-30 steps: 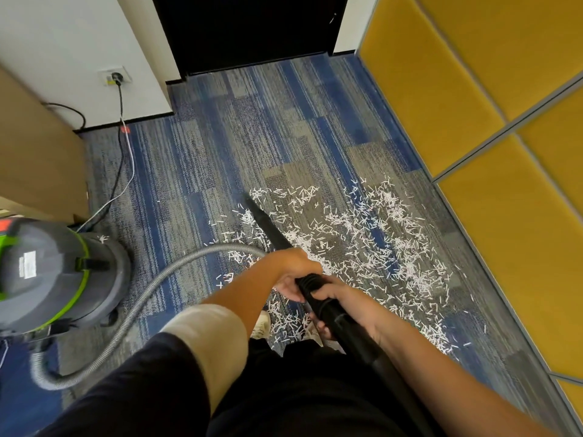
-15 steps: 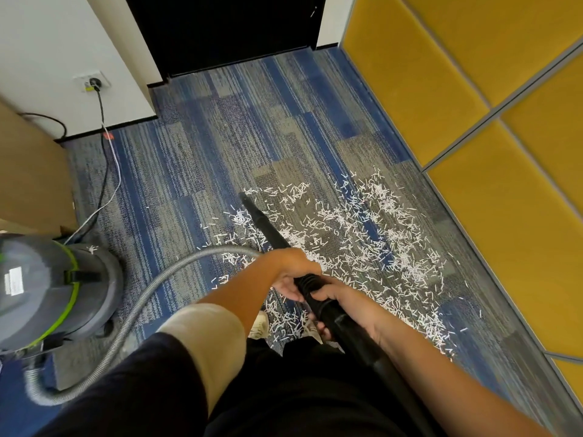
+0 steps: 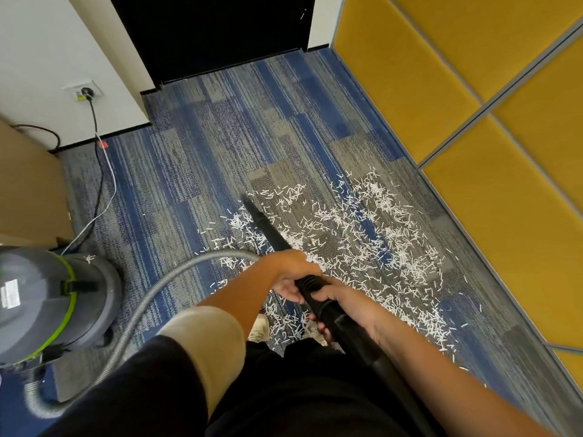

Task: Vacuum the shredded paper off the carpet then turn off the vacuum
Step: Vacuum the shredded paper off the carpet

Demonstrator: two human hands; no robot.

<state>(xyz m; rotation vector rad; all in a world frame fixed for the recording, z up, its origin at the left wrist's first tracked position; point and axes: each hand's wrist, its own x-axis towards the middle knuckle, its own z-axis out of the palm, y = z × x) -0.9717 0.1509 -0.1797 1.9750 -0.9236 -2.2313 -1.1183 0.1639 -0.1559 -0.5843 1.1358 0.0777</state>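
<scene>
I judge this job to be at its very start. The white shredded paper lies thick across the blue-and-grey striped carpet, well to the right of the grey drum vacuum cleaner with its lime-green band. I see no swept lane through the scatter. A few strips also sit on the drum's own lid.

My left hand is wrapped over the long black plastic wand, fingers curled round it. My right hand is clamped on the thicker ribbed black section just behind, on the side further from the vacuum cleaner. Both grips look full and firm.

The wand's tip points away from me, its end at the edge of the scatter nearest the drum. Whether it touches the pile I cannot tell. The ribbed silver hose loops from the wand round to the drum's near side.

Beyond the drum, its black cord runs to the white wall socket, so power is connected; whether the motor runs I cannot tell. Nearly all the paper is left to collect, and then the switch, which I cannot see from here.
</scene>
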